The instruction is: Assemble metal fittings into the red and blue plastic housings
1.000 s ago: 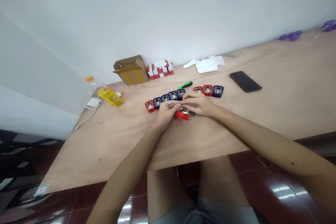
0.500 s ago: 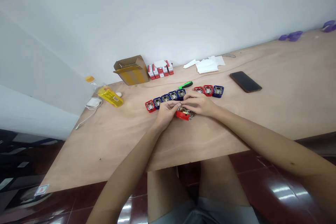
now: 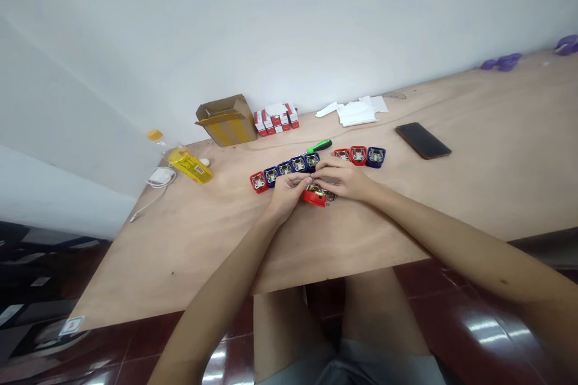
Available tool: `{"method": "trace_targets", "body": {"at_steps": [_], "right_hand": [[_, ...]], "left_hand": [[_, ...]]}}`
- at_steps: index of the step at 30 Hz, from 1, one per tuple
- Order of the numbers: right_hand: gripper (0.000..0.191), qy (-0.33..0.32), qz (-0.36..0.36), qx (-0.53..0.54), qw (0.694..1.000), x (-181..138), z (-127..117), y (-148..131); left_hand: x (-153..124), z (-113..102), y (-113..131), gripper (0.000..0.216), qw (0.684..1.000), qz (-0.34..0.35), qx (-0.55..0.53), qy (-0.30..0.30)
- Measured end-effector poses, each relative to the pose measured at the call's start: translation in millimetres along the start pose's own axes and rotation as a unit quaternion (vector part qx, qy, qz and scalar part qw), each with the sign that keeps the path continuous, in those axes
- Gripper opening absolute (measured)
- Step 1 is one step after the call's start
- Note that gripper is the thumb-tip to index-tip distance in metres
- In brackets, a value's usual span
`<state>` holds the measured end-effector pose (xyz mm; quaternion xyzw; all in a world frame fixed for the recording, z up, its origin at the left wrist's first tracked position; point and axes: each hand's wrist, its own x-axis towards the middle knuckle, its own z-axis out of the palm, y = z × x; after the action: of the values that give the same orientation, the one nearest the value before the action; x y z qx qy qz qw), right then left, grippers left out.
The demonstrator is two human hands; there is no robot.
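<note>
My left hand (image 3: pixel 288 194) and my right hand (image 3: pixel 347 180) meet near the middle of the table, fingertips pinched together. Whatever small piece sits between them is too small and covered to name. Just below the fingertips is a red plastic case (image 3: pixel 315 198) with brass-coloured metal parts inside; small loose metal parts (image 3: pixel 330 196) lie at its right, partly under my right hand. Behind my left hand runs a slanted row of battery terminal clamps, one red (image 3: pixel 259 181) at the left end and several blue (image 3: pixel 298 163). Beyond my right hand are two red clamps (image 3: pixel 358 154) and a blue one (image 3: pixel 376 156).
A green-and-black screwdriver (image 3: pixel 321 146) lies behind the row. Farther back stand an open cardboard box (image 3: pixel 228 126), small red-and-white boxes (image 3: pixel 276 120) and white papers (image 3: pixel 356 113). A phone (image 3: pixel 423 140) lies right; a yellow-labelled bottle (image 3: pixel 189 163) and white charger (image 3: pixel 161 176) lie left.
Hardly anything differs. Both hands keep their pinch over the red case, with only a very slight shift of the whole view.
</note>
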<state>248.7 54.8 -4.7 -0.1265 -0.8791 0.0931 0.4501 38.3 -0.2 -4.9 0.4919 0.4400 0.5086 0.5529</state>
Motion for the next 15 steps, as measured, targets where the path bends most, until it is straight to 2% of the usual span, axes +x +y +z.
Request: {"method": "trace_targets", "body": {"at_steps": [15], "right_hand": [[0.022,-0.015,0.008,0.005,1.0,-3.5,-0.2,2.0]], "left_hand": [[-0.1,-0.3,1.4,0.049,1.0,-0.001,-0.005,-0.013]]}}
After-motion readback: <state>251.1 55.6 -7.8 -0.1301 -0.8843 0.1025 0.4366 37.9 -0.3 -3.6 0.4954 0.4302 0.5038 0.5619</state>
